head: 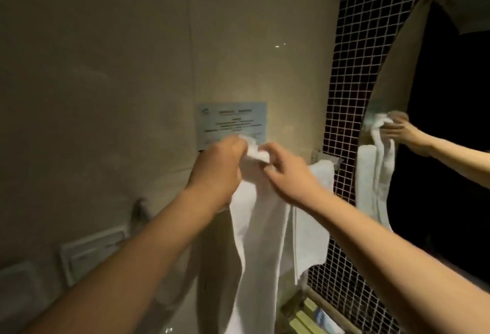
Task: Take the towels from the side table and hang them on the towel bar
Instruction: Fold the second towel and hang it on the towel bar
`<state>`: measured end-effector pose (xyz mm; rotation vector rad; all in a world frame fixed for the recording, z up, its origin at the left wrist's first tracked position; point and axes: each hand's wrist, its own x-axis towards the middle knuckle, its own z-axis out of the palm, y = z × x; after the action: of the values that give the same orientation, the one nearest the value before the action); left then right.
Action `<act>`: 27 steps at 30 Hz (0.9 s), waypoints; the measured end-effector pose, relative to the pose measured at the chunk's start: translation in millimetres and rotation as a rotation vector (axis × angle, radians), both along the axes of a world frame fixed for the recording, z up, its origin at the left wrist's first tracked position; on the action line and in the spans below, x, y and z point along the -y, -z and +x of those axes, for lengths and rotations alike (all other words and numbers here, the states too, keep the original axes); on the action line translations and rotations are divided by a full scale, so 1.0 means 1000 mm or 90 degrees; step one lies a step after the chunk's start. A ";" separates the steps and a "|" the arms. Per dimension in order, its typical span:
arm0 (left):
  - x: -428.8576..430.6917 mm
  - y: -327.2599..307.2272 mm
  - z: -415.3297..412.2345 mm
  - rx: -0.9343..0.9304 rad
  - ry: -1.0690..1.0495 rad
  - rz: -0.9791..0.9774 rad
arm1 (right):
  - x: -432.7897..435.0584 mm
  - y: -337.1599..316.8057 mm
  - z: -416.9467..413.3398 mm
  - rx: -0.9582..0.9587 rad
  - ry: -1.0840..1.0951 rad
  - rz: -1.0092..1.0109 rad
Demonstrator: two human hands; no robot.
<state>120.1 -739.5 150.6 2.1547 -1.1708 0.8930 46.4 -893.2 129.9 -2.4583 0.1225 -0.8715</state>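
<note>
- Left hand (220,164): fingers curled tight on the bunched top edge of the white towel (259,227), left of the towel bar (335,160) bracket.
- Right hand (286,174): pinches the same edge, nearer the bar.
- White towel: hangs limp before the bar; judged soft and light, best held at spread top corners.
- Second towel (314,227): draped over the bar.

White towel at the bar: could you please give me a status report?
Left hand and right hand both grip bunched top of white cloth towel. Second white towel already on metal towel bar. Nothing blocking.
</note>
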 end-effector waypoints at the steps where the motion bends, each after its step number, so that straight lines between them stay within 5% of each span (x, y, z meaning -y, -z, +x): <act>1: 0.001 0.011 0.002 -0.051 -0.055 0.095 | -0.003 0.016 0.009 -0.036 -0.008 -0.057; 5: 0.002 0.036 -0.001 -0.082 -0.140 0.262 | -0.005 0.047 0.024 -0.021 -0.021 -0.058; 16: -0.010 0.035 -0.018 -0.035 -0.150 0.267 | 0.009 0.054 0.013 -0.021 -0.052 -0.105; 27: 0.000 0.018 -0.015 -0.092 -0.181 0.286 | 0.036 0.050 0.012 0.051 0.125 -0.281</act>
<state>104.9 -739.8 133.0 2.7499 -1.0870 0.6098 58.0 -929.3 79.5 -2.8474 0.1584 -1.1872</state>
